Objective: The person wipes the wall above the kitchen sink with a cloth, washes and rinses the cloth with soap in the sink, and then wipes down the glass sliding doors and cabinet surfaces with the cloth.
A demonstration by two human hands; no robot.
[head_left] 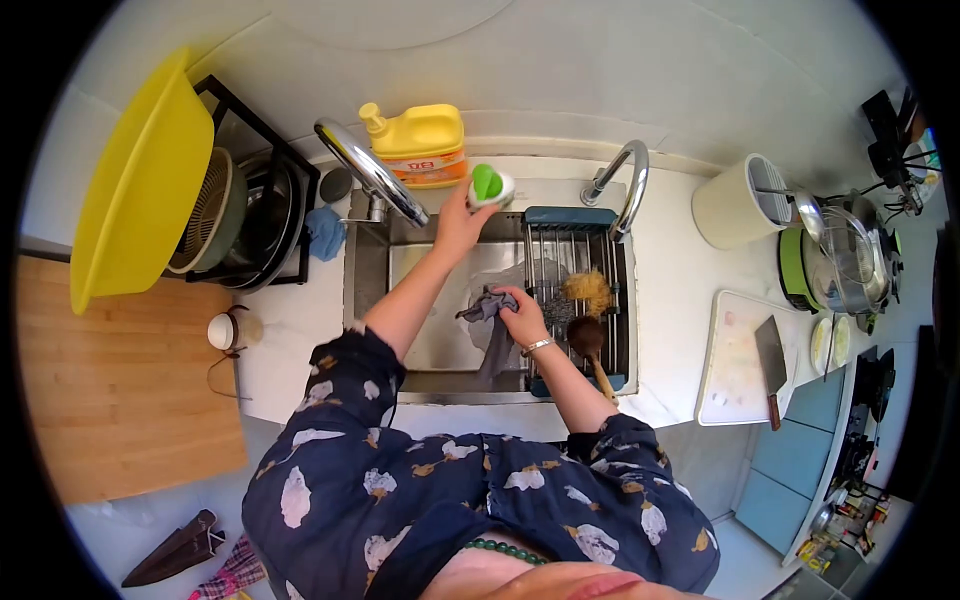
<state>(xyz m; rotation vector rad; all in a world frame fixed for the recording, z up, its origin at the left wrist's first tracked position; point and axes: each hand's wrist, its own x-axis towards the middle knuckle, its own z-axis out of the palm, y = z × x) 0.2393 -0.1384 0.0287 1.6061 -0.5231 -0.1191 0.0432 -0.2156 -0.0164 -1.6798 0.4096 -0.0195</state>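
Observation:
At the back rim of the steel sink [405, 383], my left hand [460, 218] is closed round a small white bottle with a green cap [487, 183]. My right hand [524, 320] grips a wet grey cloth [494, 318] that hangs down into the basin. Beside that hand, a dark-ended drying rack [570, 216] spans the sink's right part. In it lie a tan scrubber [588, 290], a steel wool pad [560, 308] and a brown brush with a wooden handle [586, 340].
Behind the sink stand a yellow detergent jug [425, 140] and two chrome faucets, left [372, 172] and right [632, 185]. A blue cloth [325, 233] and a yellow basin [145, 185] are at left. A cutting board [735, 360] with a cleaver [771, 358] lies at right.

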